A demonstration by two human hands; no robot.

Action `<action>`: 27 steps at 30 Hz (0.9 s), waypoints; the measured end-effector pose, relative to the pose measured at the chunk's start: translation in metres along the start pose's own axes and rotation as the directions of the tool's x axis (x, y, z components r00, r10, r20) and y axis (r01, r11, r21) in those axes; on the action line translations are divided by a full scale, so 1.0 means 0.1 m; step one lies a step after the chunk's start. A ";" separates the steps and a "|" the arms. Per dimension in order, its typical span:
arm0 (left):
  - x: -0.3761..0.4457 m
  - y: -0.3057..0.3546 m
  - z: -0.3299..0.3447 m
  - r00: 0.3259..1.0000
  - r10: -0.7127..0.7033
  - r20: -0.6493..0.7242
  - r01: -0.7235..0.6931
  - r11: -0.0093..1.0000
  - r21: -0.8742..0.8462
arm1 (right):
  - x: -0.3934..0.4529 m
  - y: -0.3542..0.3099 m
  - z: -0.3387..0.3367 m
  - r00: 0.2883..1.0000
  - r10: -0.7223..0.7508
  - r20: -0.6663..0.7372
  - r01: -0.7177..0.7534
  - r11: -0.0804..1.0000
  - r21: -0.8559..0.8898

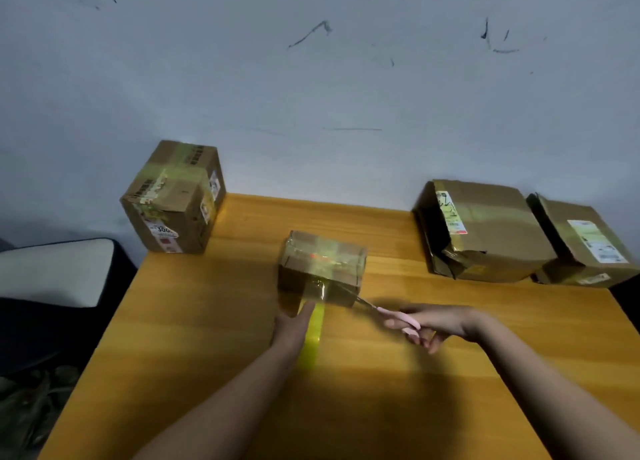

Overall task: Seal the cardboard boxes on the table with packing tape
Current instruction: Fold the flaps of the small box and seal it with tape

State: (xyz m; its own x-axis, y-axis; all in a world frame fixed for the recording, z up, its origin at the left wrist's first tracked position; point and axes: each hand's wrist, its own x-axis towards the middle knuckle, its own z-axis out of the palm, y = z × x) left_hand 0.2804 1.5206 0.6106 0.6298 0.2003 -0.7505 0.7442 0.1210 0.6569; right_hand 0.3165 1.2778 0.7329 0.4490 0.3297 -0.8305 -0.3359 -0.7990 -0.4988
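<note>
At table centre, our left hand [294, 324] pinches the tape strip [314, 328] taut at six o'clock of the small box [322, 265]; our right hand [433, 324], fingers curled through pink scissors [388, 316], cuts. Thin, sticky tape likely curls; hold near the cut.

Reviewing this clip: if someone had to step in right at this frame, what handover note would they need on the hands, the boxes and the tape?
Left hand: holds the tape strip stretched from the small box toward the person; its grip on the roll itself is hidden.
Right hand: grips pink-handled scissors, blades at the tape by the box's near face.
Small box sits mid-table, tape already running over its top.
Box at the back left corner looks taped.
Two boxes at the right, large one and far-right one; the large one shows torn, loose flaps.
Left: cut the strip, press the end down, then probably check the right-hand boxes.
</note>
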 end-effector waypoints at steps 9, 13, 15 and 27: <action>-0.23 0.01 -0.03 0.999 0.033 0.007 -0.033 0.997 0.074 | 0.52 -0.17 -0.14 0.984 0.035 0.176 0.002 0.978 -0.206; -0.19 0.00 -0.04 0.998 0.061 -0.012 -0.060 0.995 0.080 | 0.76 -0.17 -0.19 0.973 0.034 0.229 0.016 0.977 -0.213; -0.19 -0.01 -0.03 0.999 0.050 -0.009 -0.049 0.996 0.075 | 0.84 -0.17 -0.21 0.970 0.031 0.241 0.006 0.988 -0.153; -0.19 -0.02 -0.04 0.999 0.054 -0.009 -0.053 0.994 0.095 | 0.99 -0.22 -0.30 0.969 -0.057 0.239 0.072 0.996 -0.055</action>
State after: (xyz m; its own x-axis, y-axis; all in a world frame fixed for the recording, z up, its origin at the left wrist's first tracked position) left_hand 0.2665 1.5209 0.6239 0.6668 0.2150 -0.7135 0.7279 0.0169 0.6854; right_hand 0.3936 1.3131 0.6691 0.2566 0.4853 -0.8358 -0.2563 -0.7997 -0.5430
